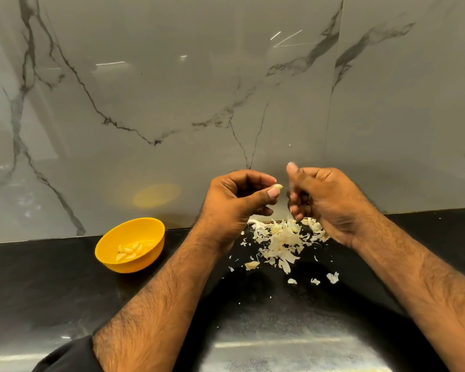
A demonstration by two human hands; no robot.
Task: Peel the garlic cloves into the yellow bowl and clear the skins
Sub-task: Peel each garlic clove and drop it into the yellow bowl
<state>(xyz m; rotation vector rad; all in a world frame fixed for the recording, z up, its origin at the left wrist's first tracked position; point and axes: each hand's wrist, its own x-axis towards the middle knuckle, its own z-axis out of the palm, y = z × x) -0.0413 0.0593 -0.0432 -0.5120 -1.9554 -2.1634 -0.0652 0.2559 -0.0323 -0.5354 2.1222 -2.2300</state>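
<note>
My left hand [236,197] pinches a pale garlic clove [277,187] between thumb and fingertips, raised above the counter. My right hand [322,200] hovers just right of the clove with its fingers curled and blurred; whether it holds a bit of skin is unclear. Below both hands lies a heap of white garlic skins [282,240]. One loose clove [252,265] lies at the heap's near edge. The yellow bowl [110,240] stands to the left on the counter with several peeled cloves [130,251] inside.
The black countertop [51,285] runs up to a grey marbled backsplash [172,103]. Small skin scraps [333,277] are scattered nearer me on the right. A dark sleeve [67,355] shows at the bottom left.
</note>
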